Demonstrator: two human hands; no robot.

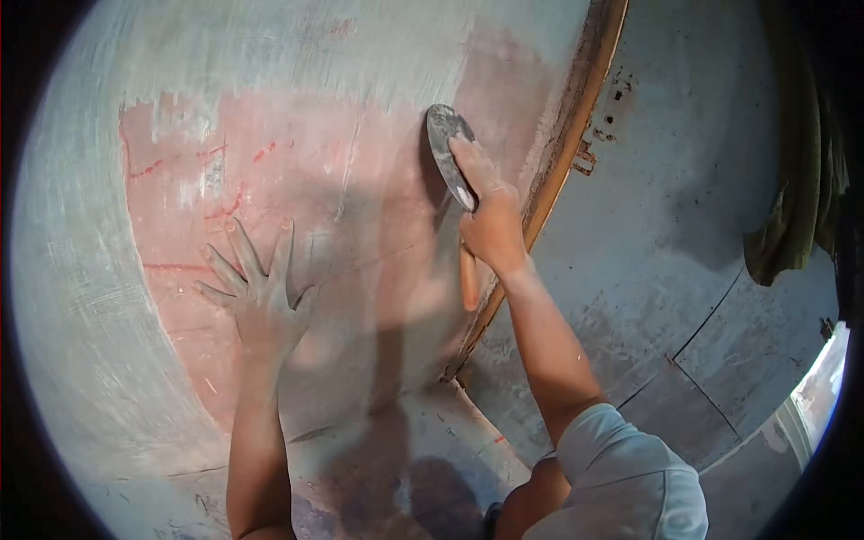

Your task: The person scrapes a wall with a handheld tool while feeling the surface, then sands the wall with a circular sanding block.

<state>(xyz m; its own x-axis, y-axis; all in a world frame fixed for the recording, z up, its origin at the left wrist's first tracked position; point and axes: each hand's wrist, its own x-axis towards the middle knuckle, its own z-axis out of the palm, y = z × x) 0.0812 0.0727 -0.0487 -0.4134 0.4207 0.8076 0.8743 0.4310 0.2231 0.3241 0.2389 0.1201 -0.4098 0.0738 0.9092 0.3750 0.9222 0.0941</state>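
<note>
A curved wall [342, 225] fills the left and middle, pinkish in the centre with red marks and pale grey-green around it. My left hand [264, 292] rests on the pink part, fingers spread, holding nothing. To its upper right, my right hand [493, 216] grips a trowel [445, 153] with an oval grey metal blade and an orange-brown handle. The blade is close to the wall, with index and other fingers on it; its shadow lies just left. Whether the blade touches the wall I cannot tell.
A brown-edged strip [567, 153] runs diagonally beside my right hand. Beyond it lies a bluish-grey panel [666, 297] with seams and small holes. Greenish cloth [792, 207] hangs at the upper right. A pale sleeve [630, 468] covers my right upper arm.
</note>
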